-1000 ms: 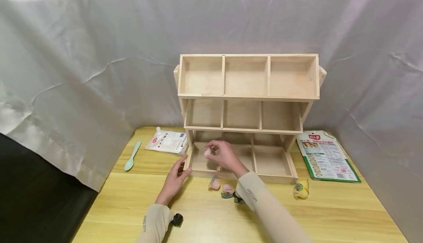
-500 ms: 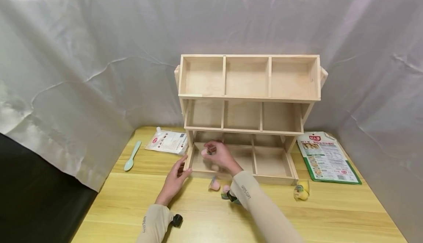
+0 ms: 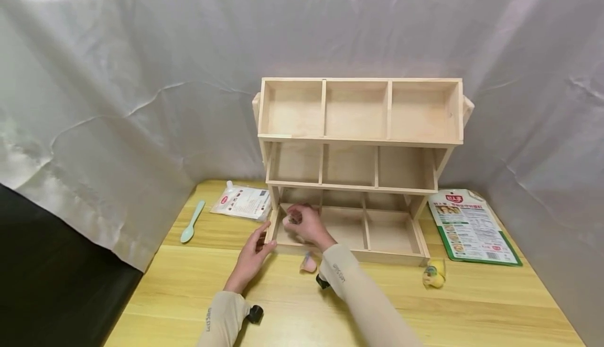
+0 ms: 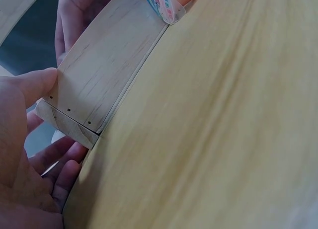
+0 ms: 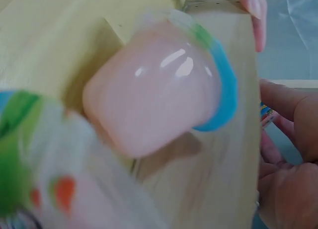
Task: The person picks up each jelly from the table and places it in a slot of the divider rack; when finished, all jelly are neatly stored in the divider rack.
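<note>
My right hand (image 3: pixel 309 226) reaches into the front left compartment of the wooden tiered box (image 3: pixel 346 255) and pinches a small jelly cup (image 3: pixel 294 217), its patterned lid peeking out in the right wrist view. My left hand (image 3: pixel 252 258) grips the bottom tray's front left corner; in the left wrist view its thumb lies on the front board and its fingers bend behind the end. A pink jelly cup (image 5: pixel 154 85) with a blue rim lies against the tray's front. Closer to the right wrist camera is another jelly cup (image 5: pixel 44 164), blurred and cut off.
Left of the box are a white spouted pouch (image 3: pixel 243 202) and a pale green spoon (image 3: pixel 192 222). A green and white food packet (image 3: pixel 474 226) lies on the right, with yellow jelly cups (image 3: pixel 434 274) by the tray's right corner. Grey curtains surround the table.
My right hand has shifted left and slightly down within the compartment, still holding the jelly cup. Its forearm now covers the cups beside the pink one. My left hand stays at the corner.
</note>
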Tool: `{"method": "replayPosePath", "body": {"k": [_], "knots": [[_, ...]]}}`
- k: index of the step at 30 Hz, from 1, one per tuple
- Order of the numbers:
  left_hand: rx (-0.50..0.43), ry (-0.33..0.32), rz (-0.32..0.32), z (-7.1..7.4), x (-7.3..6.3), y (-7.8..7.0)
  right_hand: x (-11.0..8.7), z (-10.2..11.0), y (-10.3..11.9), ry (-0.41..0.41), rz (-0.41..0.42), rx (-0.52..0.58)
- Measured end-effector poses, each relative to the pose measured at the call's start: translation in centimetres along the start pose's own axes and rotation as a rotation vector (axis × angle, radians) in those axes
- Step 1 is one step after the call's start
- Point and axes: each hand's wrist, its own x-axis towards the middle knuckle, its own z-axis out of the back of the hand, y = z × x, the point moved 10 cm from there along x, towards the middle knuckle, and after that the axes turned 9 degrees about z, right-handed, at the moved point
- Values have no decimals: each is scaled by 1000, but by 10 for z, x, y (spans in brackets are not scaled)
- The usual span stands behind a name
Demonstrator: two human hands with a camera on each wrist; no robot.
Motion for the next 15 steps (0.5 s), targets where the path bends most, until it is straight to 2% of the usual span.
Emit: {"method": "replayPosePath", "body": {"k": [3,10,15], "knots": [[-4,1,-5,0,1,0,1,-2,1,-13,15,-17],[-8,4,-1,0,1,0,2,-3,-1,-40,-12,-48],[-7,5,-9,0,0,-1,4,-5,-5,-62,-6,-114]]}}
